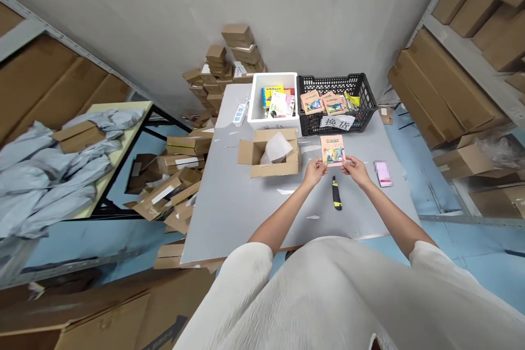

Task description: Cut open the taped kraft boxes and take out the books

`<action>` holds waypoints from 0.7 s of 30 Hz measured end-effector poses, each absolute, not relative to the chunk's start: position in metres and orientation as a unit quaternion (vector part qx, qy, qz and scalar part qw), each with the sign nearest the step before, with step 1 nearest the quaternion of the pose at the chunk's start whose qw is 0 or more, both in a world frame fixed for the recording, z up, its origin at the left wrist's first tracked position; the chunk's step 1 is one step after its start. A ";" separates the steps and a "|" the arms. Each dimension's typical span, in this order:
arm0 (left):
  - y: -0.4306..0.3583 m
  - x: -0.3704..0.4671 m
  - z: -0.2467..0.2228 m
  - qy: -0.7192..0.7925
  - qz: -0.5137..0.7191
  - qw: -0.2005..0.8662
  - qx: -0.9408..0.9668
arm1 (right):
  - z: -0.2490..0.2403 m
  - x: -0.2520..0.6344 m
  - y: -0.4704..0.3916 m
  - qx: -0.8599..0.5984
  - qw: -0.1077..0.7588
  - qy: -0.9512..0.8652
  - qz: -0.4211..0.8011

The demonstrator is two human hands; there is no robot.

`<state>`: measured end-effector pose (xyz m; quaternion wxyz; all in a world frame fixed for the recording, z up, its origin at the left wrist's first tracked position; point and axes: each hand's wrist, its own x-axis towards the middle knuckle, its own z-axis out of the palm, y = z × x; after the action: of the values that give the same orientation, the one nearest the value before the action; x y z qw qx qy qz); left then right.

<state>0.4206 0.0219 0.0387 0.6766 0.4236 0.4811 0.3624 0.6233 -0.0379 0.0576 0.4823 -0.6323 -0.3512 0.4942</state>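
Booklet (333, 151) is pinched near its bottom corners by the left hand (315, 171) and right hand (356, 170), equally near, over the table (246, 219); its long side is pointed toward the black basket (363, 122).

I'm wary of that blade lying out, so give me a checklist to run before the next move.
1. Peach packet held at both sides, left hand and right hand: ok.
2. Utility knife untouched by either hand: ok.
3. Knife blade fully retracted: cannot tell.
4. Open carton flaps folded out: ok.
5. Anything underneath its white padding: cannot tell.
6. Table free of paper scraps: not ok.
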 end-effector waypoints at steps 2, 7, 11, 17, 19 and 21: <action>0.027 0.438 0.039 0.479 0.369 0.681 0.413 | 0.057 0.641 -0.029 -0.639 0.476 -0.360 0.485; 0.054 0.473 0.046 0.502 0.381 0.676 0.381 | 0.059 0.671 0.007 -0.651 0.481 -0.356 0.467; 0.090 0.493 0.056 0.515 0.396 0.672 0.356 | 0.063 0.685 0.049 -0.659 0.485 -0.354 0.452; 0.161 0.517 0.071 0.525 0.424 0.659 0.332 | 0.070 0.693 0.131 -0.658 0.509 -0.348 0.433; 0.182 0.522 0.072 0.533 0.425 0.655 0.324 | 0.070 0.694 0.154 -0.658 0.516 -0.335 0.435; 0.199 0.527 0.068 0.541 0.431 0.652 0.312 | 0.067 0.693 0.172 -0.654 0.521 -0.319 0.446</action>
<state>0.5266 0.1990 0.0683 0.6518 0.3125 0.5406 0.4305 0.6935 0.1722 0.0667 0.5215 -0.6538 -0.3193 0.4456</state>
